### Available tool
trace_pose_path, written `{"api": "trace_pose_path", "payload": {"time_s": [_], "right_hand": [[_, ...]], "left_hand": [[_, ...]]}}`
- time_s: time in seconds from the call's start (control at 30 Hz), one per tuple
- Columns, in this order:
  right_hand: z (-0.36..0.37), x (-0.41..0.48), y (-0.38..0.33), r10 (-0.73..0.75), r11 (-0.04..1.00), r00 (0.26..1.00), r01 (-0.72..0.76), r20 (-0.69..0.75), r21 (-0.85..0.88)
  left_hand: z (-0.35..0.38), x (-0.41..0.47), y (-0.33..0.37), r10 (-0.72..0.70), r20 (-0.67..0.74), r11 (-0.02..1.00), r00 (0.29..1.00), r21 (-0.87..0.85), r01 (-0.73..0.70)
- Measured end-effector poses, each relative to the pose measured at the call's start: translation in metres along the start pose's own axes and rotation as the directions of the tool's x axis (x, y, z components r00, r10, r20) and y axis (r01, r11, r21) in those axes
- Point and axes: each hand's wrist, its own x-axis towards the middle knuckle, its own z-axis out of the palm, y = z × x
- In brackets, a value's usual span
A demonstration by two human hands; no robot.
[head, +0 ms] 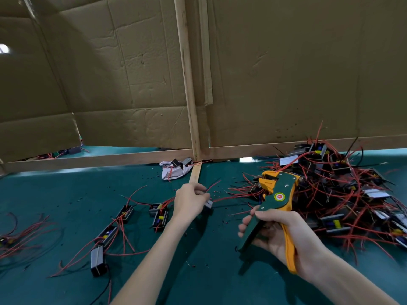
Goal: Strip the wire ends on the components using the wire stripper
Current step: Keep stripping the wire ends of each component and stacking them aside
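Nearest us, two bare forearms enter from the bottom edge. Our right hand (284, 234) grips the green-and-yellow wire stripper (276, 194): fingers are curled round the green handle, the yellow handle lies along the palm, and the thumb rests on top. The two handles stand spread apart. The tool head points up and away, above the table and beside the near edge of the pile.

Our left hand (189, 200), further out, has its fingers curled and pinches a thin red wire (212, 186) whose end sticks up and to the right past the fingertips. A small grey-and-black box component (208, 204) sits just under those fingers, touching them. We cannot tell whether it rests on the table. The stripper head and the held wire are apart.

To the right lies a tangled heap of black box components with red leads (343, 190). To the left, several loose ones (158, 215) and a silver rectangular case (97, 259) lie scattered on the dark teal table mat (66, 188). Small dark scraps dot the mat.

Behind it all stands a brown cardboard wall (286, 73) on a pale wooden frame (187, 84). A white crumpled bag (174, 171) lies at the foot of the frame.
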Motion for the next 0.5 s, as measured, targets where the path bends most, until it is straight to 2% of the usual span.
{"api": "trace_pose_path", "payload": {"time_s": [0.1, 0.23, 0.37, 0.5], "right_hand": [[0.001, -0.002, -0.002, -0.018, 1.000, 1.000, 0.018, 0.022, -0.012], [0.003, -0.006, -0.007, -0.087, 0.995, 0.994, 0.089, 0.064, -0.034], [0.004, -0.009, -0.011, -0.175, 0.976, 0.979, 0.187, 0.101, -0.113], [0.006, -0.011, -0.012, -0.210, 0.956, 0.969, 0.231, 0.131, -0.182]], "left_hand": [[-0.005, 0.001, 0.003, 0.103, 0.000, 0.984, 0.995, -0.146, -0.101], [-0.022, 0.005, 0.016, 0.179, -0.010, 0.911, 0.984, -0.375, -0.170], [-0.043, 0.007, 0.031, 0.244, -0.093, 0.859, 0.965, -0.440, -0.260], [-0.057, 0.000, 0.044, 0.259, -0.081, 0.836, 0.962, -0.481, -0.266]]}}
